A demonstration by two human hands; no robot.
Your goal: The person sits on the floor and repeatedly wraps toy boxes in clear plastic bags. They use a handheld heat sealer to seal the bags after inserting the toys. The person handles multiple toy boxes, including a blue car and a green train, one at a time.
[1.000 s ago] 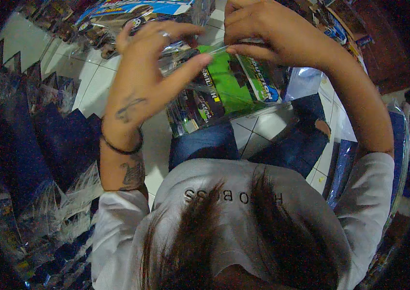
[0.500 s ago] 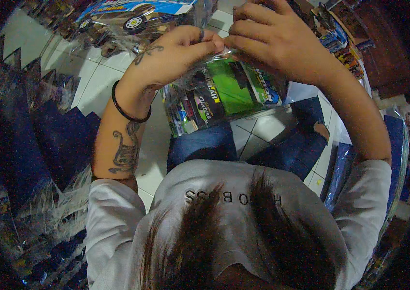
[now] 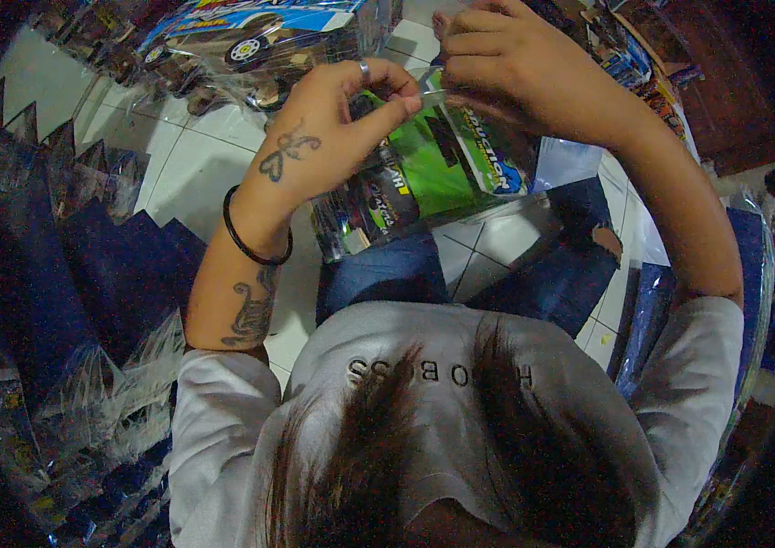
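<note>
A flat package (image 3: 433, 169) with green and black printing, sealed in clear plastic, lies across my lap. Above its far edge, my left hand (image 3: 337, 123) pinches a bit of clear plastic (image 3: 430, 93) between thumb and forefinger. That plastic spans the small gap to my right hand (image 3: 511, 73), whose fingers are curled around its other side. The right fingertips are partly hidden behind the knuckles. The package's far edge is covered by both hands.
A toy vehicle in a blue-and-white box (image 3: 260, 36), wrapped in clear plastic, stands beyond my left hand. Many dark blue plastic-wrapped packs (image 3: 113, 274) fill the left side. More wrapped blue packs (image 3: 648, 310) lie at my right, with colourful packages (image 3: 630, 64) farther off.
My left hand has turned and shifted slightly down, showing more of its back. The plastic between the hands looks stretched tighter, and the right hand has moved a little.
</note>
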